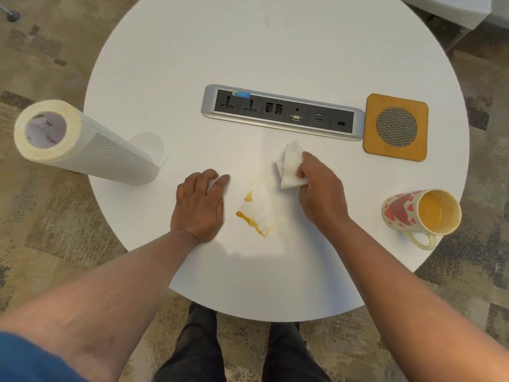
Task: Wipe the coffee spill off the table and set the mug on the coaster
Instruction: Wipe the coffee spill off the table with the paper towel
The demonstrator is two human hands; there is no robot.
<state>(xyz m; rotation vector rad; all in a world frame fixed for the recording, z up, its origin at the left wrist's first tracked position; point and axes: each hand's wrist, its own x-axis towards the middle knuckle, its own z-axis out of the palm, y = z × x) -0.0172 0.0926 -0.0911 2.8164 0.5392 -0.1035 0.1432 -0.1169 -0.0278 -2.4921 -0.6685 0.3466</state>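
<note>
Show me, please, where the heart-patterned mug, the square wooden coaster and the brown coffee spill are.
heart-patterned mug [399, 213]: head view, its outer side wall.
square wooden coaster [376, 146]: head view, near-left wooden corner.
brown coffee spill [252, 223]: head view, middle of streak.

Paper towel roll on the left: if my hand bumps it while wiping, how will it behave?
The roll stands on end near the table edge, tall for its base, so it probably tips easily. It looks light, so a nudge may slide it. Once down, it would likely roll, perhaps off the edge.
</note>
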